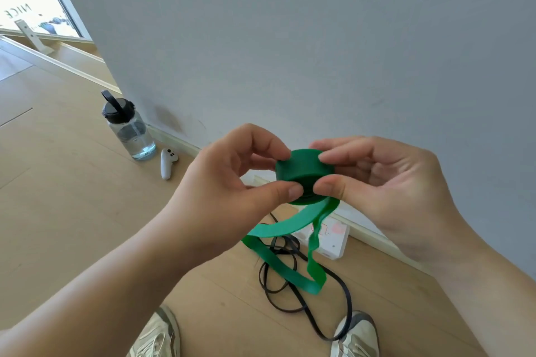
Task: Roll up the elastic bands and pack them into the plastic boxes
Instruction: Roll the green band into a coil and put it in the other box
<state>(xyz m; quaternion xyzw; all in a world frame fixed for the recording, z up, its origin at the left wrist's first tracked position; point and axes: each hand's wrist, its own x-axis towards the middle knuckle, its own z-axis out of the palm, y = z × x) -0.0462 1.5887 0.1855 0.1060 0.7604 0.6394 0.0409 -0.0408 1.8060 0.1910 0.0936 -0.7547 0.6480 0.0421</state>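
Observation:
A green elastic band is partly wound into a thick roll held in the air in front of the grey wall. My left hand pinches the roll's left side with thumb and fingers. My right hand pinches its right side the same way. The loose tail of the green band hangs down in a loop toward the wooden floor. A thin black elastic band lies tangled on the floor under it. No plastic box is visible.
A clear water bottle with a black cap stands by the wall at the left, a white controller beside it. A white device lies along the skirting board. My two shoes show at the bottom edge.

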